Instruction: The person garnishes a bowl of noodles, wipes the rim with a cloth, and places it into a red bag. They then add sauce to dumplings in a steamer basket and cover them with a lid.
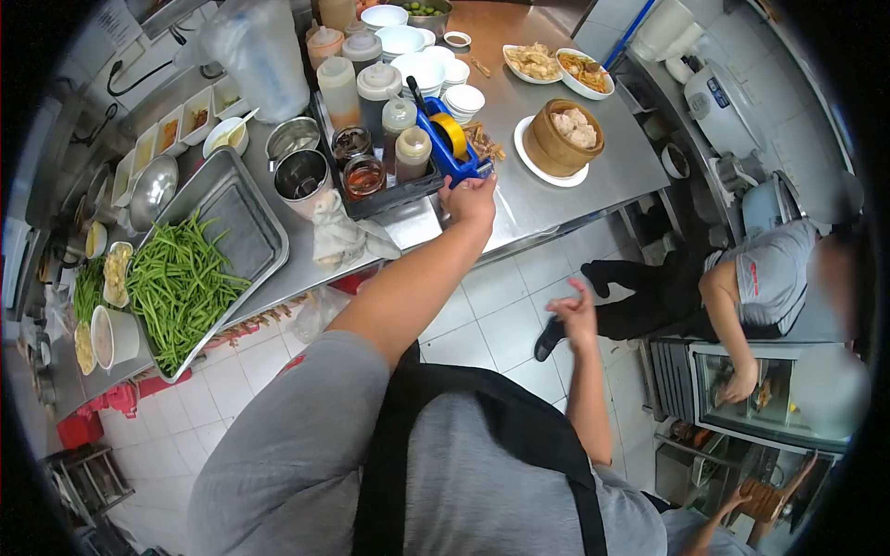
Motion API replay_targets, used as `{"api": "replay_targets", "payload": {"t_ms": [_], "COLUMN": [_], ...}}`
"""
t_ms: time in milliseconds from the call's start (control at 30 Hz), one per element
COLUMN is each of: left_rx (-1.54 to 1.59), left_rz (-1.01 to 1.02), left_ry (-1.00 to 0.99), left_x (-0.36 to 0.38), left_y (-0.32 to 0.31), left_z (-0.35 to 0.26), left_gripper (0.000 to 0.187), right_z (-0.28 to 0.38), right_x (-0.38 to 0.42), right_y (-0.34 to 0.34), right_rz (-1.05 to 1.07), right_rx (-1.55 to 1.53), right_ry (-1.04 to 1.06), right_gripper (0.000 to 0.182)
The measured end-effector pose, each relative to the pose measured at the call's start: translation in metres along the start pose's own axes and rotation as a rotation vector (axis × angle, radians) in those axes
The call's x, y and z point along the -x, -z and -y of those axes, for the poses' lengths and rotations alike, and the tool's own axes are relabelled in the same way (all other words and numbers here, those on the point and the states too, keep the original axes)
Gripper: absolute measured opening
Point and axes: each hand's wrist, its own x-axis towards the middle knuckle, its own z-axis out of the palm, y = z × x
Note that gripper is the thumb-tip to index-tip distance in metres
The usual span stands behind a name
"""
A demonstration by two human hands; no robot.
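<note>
My left hand point(470, 201) reaches to the counter's front edge, its fingers closed around the near end of a blue tape dispenser point(436, 125). A roll of yellow tape point(451, 135) sits in the dispenser, which stands beside the black tray of squeeze bottles. My right hand point(577, 317) hangs in the air over the floor, fingers apart and holding nothing. To the right of the dispenser, a bamboo steamer point(549, 148) with pale dumplings point(574, 128) rests on a white plate point(530, 173).
Squeeze bottles point(379, 90) and sauce jars point(363, 176) crowd the black tray point(397, 197). Left is a metal tray point(255, 218) of green beans point(183, 287). Two noodle-like dishes point(584, 74) stand behind. A co-worker point(769, 278) reaches toward a glass-topped cabinet; another person's hands point(737, 500) show lower right.
</note>
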Motion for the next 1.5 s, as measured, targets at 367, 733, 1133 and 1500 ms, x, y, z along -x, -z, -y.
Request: {"api": "replay_targets", "payload": {"t_ms": [367,733,1133,1500], "left_rx": [-0.133,0.008,-0.348,0.465], "left_rz": [0.132,-0.609,-1.161,-0.838], "left_ry": [-0.675,-0.918,-0.17,-0.38], "left_x": [0.065,0.1,0.03,-0.001], "left_y": [0.051,0.516,0.891,0.874], "left_z": [-0.034,-0.145,0.03,0.081], "left_gripper": [0.016,0.052,0.056,0.045], "right_z": [-0.053,0.214,0.292,0.249], "right_x": [0.027,0.073,0.22,0.257], "right_y": [-0.107,-0.333,-0.785,-0.795], "right_rz": [0.195,0.974,0.949,0.969], "right_rx": [-0.4,-0.256,1.035,0.085], "right_ry": [-0.279,0.388,1.127,0.287], "right_gripper": [0.056,0.058,0.05,0.052]}}
